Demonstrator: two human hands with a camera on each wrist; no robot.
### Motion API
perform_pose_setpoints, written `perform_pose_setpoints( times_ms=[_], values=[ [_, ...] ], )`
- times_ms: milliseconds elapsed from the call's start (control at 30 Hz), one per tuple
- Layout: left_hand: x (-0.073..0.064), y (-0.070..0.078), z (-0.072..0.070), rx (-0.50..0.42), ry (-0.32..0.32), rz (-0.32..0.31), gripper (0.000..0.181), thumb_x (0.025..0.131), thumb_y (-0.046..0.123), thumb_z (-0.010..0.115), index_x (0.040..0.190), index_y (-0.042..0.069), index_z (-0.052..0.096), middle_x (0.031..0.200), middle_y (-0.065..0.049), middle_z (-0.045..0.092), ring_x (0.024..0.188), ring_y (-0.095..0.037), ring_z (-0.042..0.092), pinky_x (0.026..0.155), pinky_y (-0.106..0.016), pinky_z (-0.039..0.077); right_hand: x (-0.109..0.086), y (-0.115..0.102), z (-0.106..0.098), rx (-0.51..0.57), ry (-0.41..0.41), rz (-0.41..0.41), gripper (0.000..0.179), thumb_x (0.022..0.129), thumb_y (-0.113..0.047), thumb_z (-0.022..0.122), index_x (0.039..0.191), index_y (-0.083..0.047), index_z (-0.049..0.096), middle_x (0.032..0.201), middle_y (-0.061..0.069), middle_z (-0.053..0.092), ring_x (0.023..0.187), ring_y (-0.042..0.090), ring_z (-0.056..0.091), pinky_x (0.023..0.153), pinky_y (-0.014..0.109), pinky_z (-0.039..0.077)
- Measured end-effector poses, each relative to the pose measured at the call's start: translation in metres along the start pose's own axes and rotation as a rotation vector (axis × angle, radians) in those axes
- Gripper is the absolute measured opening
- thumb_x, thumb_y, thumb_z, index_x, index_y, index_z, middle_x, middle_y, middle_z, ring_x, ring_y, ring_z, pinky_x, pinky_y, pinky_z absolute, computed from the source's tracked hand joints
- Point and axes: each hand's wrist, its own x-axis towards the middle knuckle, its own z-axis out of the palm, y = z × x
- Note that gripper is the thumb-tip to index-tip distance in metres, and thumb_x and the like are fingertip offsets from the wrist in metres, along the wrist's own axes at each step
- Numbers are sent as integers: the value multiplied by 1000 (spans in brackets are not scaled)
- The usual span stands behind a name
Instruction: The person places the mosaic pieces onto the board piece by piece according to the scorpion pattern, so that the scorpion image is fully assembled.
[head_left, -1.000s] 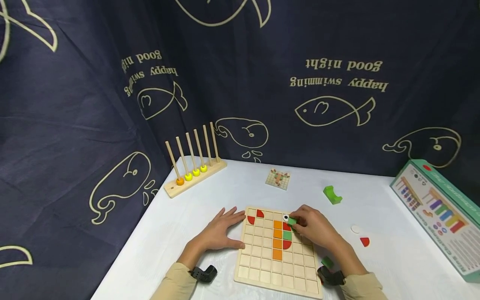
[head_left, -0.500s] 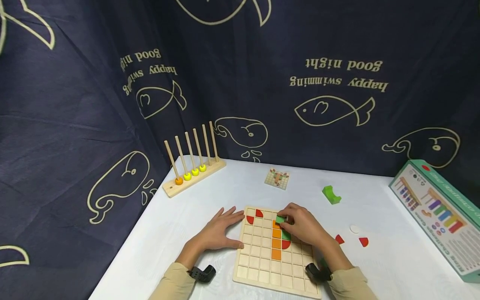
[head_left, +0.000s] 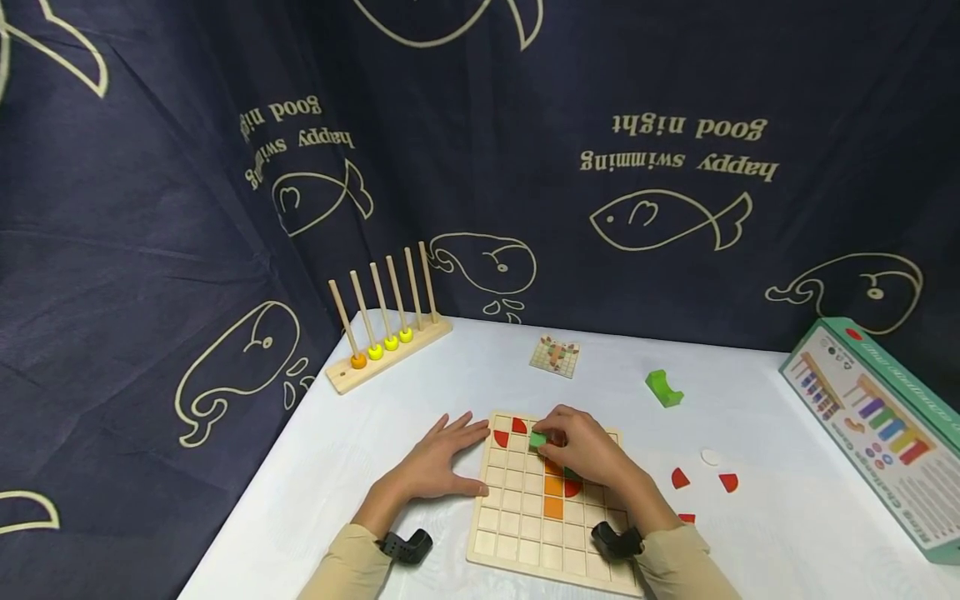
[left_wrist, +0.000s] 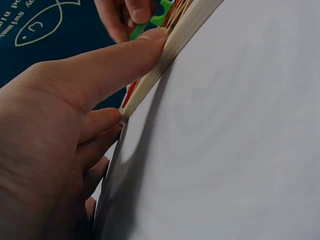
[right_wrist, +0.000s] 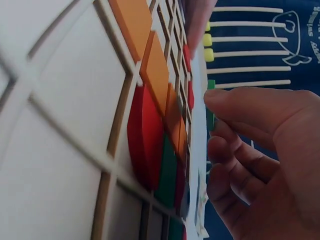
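My right hand (head_left: 585,447) pinches a small green square tile (head_left: 537,440) over the upper part of a wooden grid board (head_left: 528,551). In the right wrist view the tile stands on edge between thumb and fingertips, apart from the board. Spread along the board's left edge, my left hand (head_left: 435,467) touches the rim with thumb and fingertips. Two red quarter-round tiles (head_left: 519,426) sit at the board's upper left. A column of orange square tiles (head_left: 553,507) fills the middle, beside a red rounded tile (head_left: 573,488); the right hand hides tiles near there.
Right of the board lie red quarter-round tiles (head_left: 728,482) and a white disc (head_left: 709,457). Behind are a pattern card (head_left: 555,356), a green curved block (head_left: 664,389) and a peg stand (head_left: 390,354) with beads. A box (head_left: 873,433) stands at the right edge.
My right hand has moved left across the board with the green tile, from beside the eye-marked disc to near the red tiles. Loose red tiles are uncovered on the right. My left hand stays put.
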Motion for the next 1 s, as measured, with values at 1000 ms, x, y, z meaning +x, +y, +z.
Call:
perform_pose_setpoints(
  times_ms=[1000],
  values=[
    [0,2,-1,-4,-24,-42,92,74,70,66,145,16,44,151,6,36,143,-21,18,116,-50,7,25,-11,22,-61,-62,-71,24,83,-13,74,107,-11,73,94,-3,61,73,9,53,64,26,49]
  ],
)
